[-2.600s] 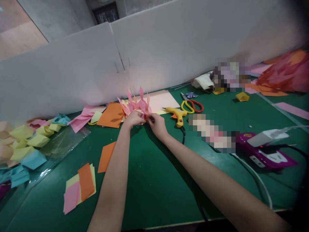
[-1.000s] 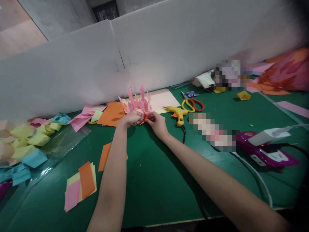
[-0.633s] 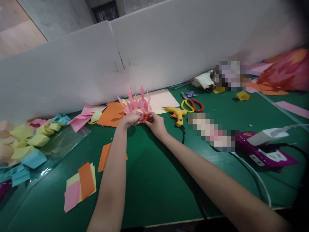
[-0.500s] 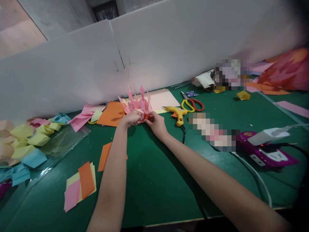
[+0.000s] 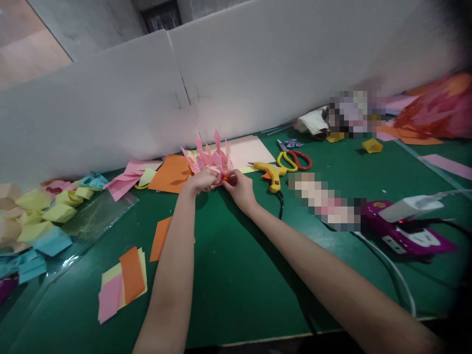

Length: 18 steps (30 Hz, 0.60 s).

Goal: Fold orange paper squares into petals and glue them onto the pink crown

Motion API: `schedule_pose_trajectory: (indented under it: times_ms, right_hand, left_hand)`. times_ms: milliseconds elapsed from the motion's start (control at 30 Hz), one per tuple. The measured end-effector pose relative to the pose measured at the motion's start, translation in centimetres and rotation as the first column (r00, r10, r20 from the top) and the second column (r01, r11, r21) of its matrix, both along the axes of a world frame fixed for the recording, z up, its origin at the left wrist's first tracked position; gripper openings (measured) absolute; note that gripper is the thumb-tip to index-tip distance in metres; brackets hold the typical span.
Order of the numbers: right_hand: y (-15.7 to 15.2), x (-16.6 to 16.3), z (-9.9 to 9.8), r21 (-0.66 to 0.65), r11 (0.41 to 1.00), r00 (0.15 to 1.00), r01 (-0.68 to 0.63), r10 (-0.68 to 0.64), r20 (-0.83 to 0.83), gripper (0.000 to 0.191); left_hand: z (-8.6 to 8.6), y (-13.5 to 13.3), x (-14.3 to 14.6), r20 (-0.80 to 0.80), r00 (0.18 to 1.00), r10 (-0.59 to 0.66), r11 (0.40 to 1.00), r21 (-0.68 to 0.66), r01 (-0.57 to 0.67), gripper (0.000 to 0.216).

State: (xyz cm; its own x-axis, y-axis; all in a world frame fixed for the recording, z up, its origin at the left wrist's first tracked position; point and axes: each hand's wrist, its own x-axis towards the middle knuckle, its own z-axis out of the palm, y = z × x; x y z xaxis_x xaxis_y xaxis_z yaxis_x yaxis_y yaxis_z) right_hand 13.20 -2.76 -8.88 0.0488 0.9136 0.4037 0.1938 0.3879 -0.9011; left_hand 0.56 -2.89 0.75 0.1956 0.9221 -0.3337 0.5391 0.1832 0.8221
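Note:
A pink paper flower (image 5: 212, 156) with several pointed petals stands up at the far middle of the green table (image 5: 236, 275). My left hand (image 5: 201, 181) is closed round its base from the left. My right hand (image 5: 241, 189) pinches a small orange-red paper piece (image 5: 223, 179) against the base from the right. Both arms reach forward from the near edge. What the fingers press underneath is hidden.
A yellow glue gun (image 5: 272, 173) and red-and-yellow scissors (image 5: 295, 158) lie just right of my hands. Orange sheet (image 5: 172, 174) and pale pink sheet (image 5: 249, 150) behind. Folded coloured papers (image 5: 40, 216) at left, paper squares (image 5: 121, 285) near front, purple power strip (image 5: 405, 236) at right, white partition (image 5: 258, 69) behind.
My hands have stayed at the flower's base with small finger movements. The orange-red piece has been worked closer into the base; the flower has barely shifted.

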Motion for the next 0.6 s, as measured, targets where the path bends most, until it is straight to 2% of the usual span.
schedule_pose_trajectory:
  times_ms: [600]
  right_hand:
    - [-0.31,0.03,0.34,-0.001,1.0,1.0,0.014,-0.014,0.007,0.011]
  left_hand:
    - [0.16,-0.06,0.11,0.012,1.0,-0.013,1.0,-0.002,0.013,0.025]
